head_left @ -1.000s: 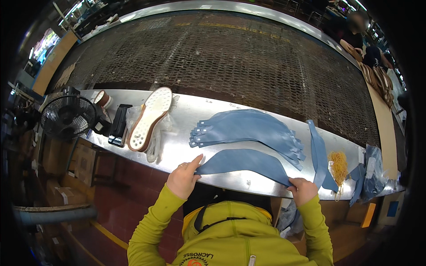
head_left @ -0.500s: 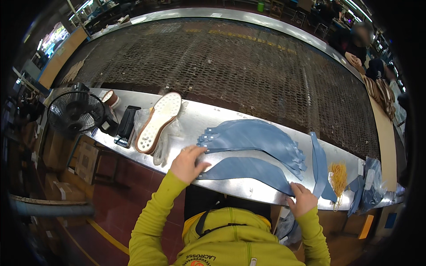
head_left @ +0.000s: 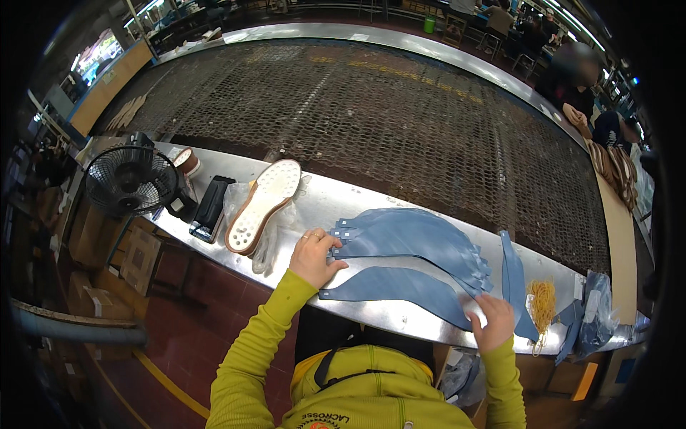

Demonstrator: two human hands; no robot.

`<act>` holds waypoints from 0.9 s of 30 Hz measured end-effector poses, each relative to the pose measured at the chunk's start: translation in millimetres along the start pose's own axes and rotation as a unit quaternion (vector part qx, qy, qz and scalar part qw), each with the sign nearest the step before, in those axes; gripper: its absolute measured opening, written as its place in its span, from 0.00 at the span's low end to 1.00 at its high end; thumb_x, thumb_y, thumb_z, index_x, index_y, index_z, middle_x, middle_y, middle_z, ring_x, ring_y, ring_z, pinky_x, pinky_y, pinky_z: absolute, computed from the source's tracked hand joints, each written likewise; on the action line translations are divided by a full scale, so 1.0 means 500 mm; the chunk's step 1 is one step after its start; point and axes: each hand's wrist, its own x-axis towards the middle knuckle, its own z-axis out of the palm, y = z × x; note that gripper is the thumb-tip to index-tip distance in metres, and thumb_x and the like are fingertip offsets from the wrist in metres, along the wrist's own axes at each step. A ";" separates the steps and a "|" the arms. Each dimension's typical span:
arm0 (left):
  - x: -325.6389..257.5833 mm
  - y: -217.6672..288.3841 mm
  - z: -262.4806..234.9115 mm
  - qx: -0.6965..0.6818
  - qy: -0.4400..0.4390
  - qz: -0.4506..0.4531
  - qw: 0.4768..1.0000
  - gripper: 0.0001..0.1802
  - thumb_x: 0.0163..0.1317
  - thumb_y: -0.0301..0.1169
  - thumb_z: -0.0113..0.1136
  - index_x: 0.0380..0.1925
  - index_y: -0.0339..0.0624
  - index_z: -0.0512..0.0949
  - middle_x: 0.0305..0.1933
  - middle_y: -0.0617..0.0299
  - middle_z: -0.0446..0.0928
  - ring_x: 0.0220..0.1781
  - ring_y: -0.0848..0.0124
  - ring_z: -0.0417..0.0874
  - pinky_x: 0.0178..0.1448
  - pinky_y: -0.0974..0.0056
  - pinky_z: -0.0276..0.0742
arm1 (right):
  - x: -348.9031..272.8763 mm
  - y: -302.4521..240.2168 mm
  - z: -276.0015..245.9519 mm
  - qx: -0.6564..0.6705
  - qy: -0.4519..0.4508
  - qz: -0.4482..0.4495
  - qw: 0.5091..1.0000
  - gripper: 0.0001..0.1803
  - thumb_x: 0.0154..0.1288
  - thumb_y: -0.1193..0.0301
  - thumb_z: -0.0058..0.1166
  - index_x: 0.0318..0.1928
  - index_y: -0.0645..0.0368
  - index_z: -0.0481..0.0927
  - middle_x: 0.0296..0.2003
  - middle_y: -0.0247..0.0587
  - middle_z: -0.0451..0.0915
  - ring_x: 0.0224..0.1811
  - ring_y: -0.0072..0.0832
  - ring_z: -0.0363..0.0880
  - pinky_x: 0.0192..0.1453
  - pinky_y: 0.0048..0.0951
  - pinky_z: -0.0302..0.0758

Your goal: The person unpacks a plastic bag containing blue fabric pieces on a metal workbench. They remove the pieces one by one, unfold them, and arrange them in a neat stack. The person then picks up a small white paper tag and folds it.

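A fanned stack of curved blue leather-like pieces lies on the metal table ledge in front of me. One similar blue piece lies apart, nearer to me. My left hand is at the stack's left end, fingertips touching the small white-tagged ends, with the thumb spread away below. My right hand is near the right ends of the stack and the single piece. Its thumb and fingers are apart, slightly blurred, and nothing shows between them. Whether it touches the blue material I cannot tell.
Left along the ledge are a white-and-brown shoe sole on clear plastic, a black case-like object and a black fan. On the right lie narrow blue pieces and yellow strings. Beyond the ledge stretches a wide mesh surface.
My left hand has moved up onto the stack's left end, off the single piece's side. My right hand has lifted from the single piece's right tip. The view has shifted slightly.
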 end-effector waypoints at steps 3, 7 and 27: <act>-0.003 0.003 -0.001 -0.006 -0.014 -0.022 1.000 0.19 0.40 0.35 0.76 0.33 0.43 0.79 0.39 0.57 0.73 0.46 0.57 0.74 0.52 0.57 0.70 | 0.056 0.016 0.020 0.040 0.027 0.009 0.999 0.19 0.52 0.70 0.64 0.46 0.59 0.79 0.44 0.45 0.80 0.47 0.42 0.76 0.52 0.40 0.69; -0.006 0.005 0.003 -0.004 -0.018 -0.031 0.999 0.18 0.39 0.36 0.76 0.30 0.43 0.80 0.40 0.57 0.72 0.47 0.56 0.73 0.53 0.57 0.70 | 0.106 0.022 0.043 0.069 0.034 0.052 0.996 0.21 0.49 0.71 0.66 0.46 0.58 0.79 0.38 0.43 0.79 0.43 0.43 0.75 0.50 0.39 0.70; -0.003 0.054 -0.039 -0.156 0.016 -0.064 0.986 0.08 0.45 0.25 0.70 0.26 0.39 0.80 0.26 0.56 0.79 0.29 0.61 0.79 0.36 0.60 0.73 | 0.108 0.034 0.085 0.112 -0.023 0.191 0.975 0.22 0.51 0.64 0.66 0.48 0.50 0.79 0.30 0.34 0.82 0.39 0.35 0.79 0.49 0.39 0.65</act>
